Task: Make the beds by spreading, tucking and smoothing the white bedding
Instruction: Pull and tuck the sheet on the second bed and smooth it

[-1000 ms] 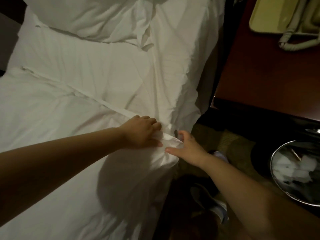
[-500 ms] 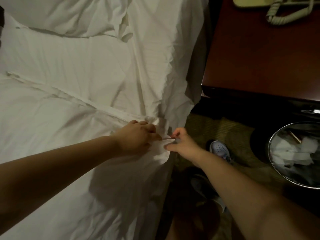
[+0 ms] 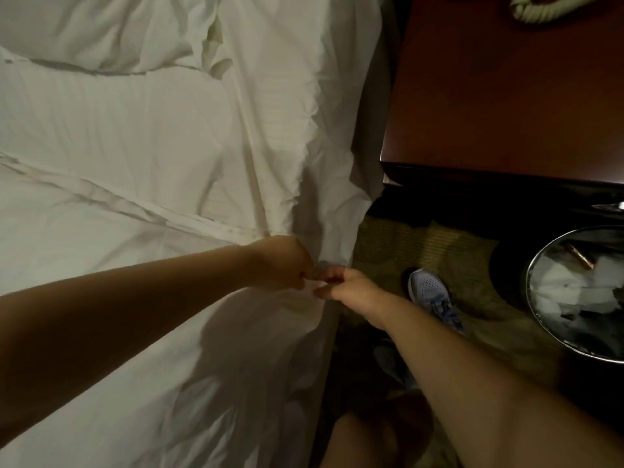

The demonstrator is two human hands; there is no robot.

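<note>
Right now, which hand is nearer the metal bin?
Right. The right hand pinches the bedding corner on the side facing the bin; the left hand grips the same corner from the far side.

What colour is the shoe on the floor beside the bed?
The shoe is light bluish grey; the head view shows it.

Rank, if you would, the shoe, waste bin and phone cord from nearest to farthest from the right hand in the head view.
1. Shoe, on the carpet beside the right hand.
2. Waste bin, farther right.
3. Phone cord, atop the nightstand.
</note>
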